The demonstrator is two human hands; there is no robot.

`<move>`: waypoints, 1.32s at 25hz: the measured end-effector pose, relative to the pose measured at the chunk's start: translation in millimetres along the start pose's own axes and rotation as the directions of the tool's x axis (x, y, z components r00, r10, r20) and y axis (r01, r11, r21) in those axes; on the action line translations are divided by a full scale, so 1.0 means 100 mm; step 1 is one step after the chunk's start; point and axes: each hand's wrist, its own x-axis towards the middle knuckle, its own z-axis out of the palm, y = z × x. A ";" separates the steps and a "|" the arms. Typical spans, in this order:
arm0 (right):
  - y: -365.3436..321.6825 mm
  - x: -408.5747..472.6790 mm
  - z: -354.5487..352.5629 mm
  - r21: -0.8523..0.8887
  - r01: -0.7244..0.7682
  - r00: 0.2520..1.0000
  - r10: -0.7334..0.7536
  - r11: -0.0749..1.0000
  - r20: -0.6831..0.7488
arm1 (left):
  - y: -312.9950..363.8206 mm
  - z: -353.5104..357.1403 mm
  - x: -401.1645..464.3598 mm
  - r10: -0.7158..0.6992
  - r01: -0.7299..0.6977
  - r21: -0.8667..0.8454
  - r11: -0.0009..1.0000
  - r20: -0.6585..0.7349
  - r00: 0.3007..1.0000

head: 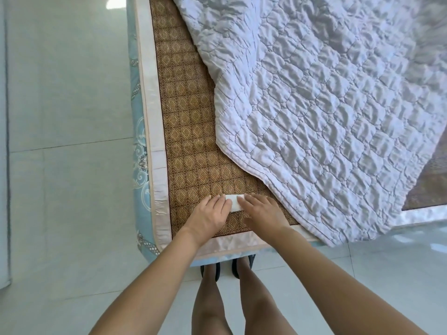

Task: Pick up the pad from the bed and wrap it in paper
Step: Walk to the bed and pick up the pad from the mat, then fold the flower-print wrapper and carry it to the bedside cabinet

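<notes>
In the head view, a small white pad (234, 202) is seen lying flat on the woven mat (191, 146) near the bed's foot edge, just beside the quilt (326, 105). It is pressed from both sides by the left hand (209, 215) and the right hand (262, 211), fingers flat and spread, nothing lifted. Whether paper is already folded around it cannot be told. The step is judged to be folding or pressing; next, the edges would need tucking.

Quilt (326, 117) — woven mat (191, 141) — floor (67, 93)
</notes>
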 end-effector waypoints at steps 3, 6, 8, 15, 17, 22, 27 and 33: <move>-0.11 -0.09 -0.26 -0.078 0.070 0.989 -0.079 0.995 -0.127 | 0.08 -0.41 -0.01 -0.131 0.114 -0.198 0.974 -0.077 0.988; -0.32 -0.30 -0.70 -0.007 0.178 0.970 -0.177 0.984 -0.169 | 0.13 -0.99 -0.14 -0.287 0.249 -0.436 0.865 -0.022 0.958; -0.52 -0.50 -1.06 0.095 0.240 0.965 -0.227 0.966 -0.130 | 0.16 -1.36 -0.31 -0.436 0.407 -0.541 0.736 0.082 0.896; -1.45 -0.93 -2.11 0.119 0.326 0.945 -0.323 0.938 -0.050 | 0.03 -2.48 -0.77 -0.762 0.636 -0.639 0.434 0.117 0.637; -1.76 -0.98 -2.32 0.201 0.344 0.938 -0.345 0.917 -0.035 | -0.19 -2.72 -1.01 -0.796 0.641 -0.687 0.342 0.151 0.586; -2.77 -0.92 -2.56 0.252 0.377 0.926 -0.371 0.891 -0.072 | -0.89 -3.17 -1.84 -0.718 0.526 -0.836 0.160 0.267 0.643; -4.01 -0.72 -2.62 0.213 0.397 0.918 -0.389 0.893 -0.078 | -1.69 -3.55 -2.73 -0.679 0.429 -0.894 0.130 0.235 0.696; -4.97 -0.50 -2.77 0.148 0.414 0.909 -0.400 0.898 -0.116 | -2.32 -3.91 -3.24 -0.712 0.303 -0.943 0.141 0.116 0.693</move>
